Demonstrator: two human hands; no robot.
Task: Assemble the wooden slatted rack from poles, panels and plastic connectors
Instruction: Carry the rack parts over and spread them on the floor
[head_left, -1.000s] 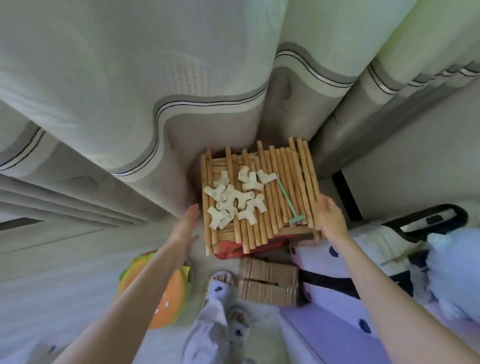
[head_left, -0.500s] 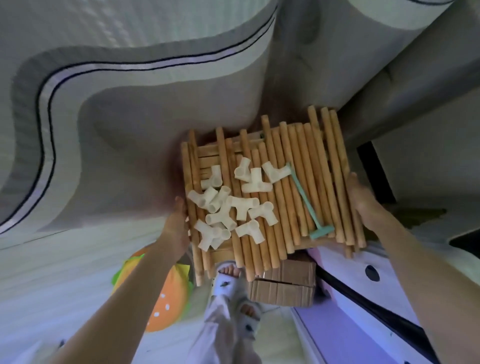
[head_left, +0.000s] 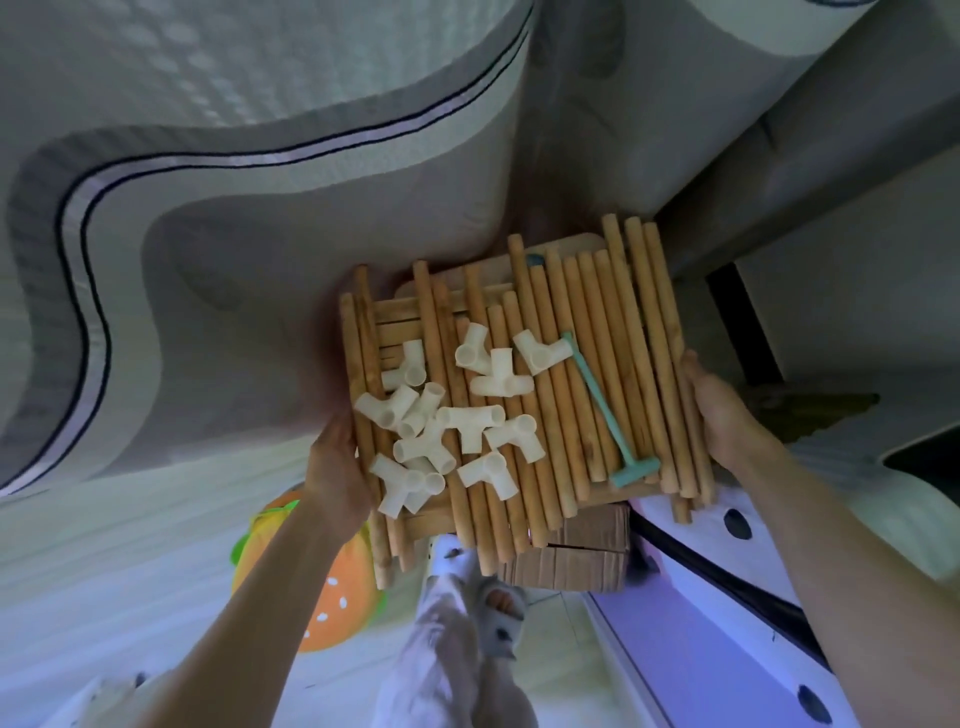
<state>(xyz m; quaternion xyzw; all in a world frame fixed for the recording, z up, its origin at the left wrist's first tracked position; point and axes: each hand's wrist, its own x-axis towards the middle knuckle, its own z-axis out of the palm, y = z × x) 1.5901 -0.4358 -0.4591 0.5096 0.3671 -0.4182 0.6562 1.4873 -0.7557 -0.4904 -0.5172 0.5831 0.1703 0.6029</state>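
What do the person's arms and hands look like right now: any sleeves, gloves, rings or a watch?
Both forearms are bare right up to the bottom of the head view, with no sleeves showing. The left hand and right hand wear no gloves, and no watch, bracelet or ring shows on the visible parts. Most fingers are hidden, so rings there cannot be ruled out.

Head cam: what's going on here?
A person holds a stack of slatted panels at its sides, left hand and right hand. Loose wooden poles, white plastic connectors and a teal mallet lie on top. Nothing is joined yet.
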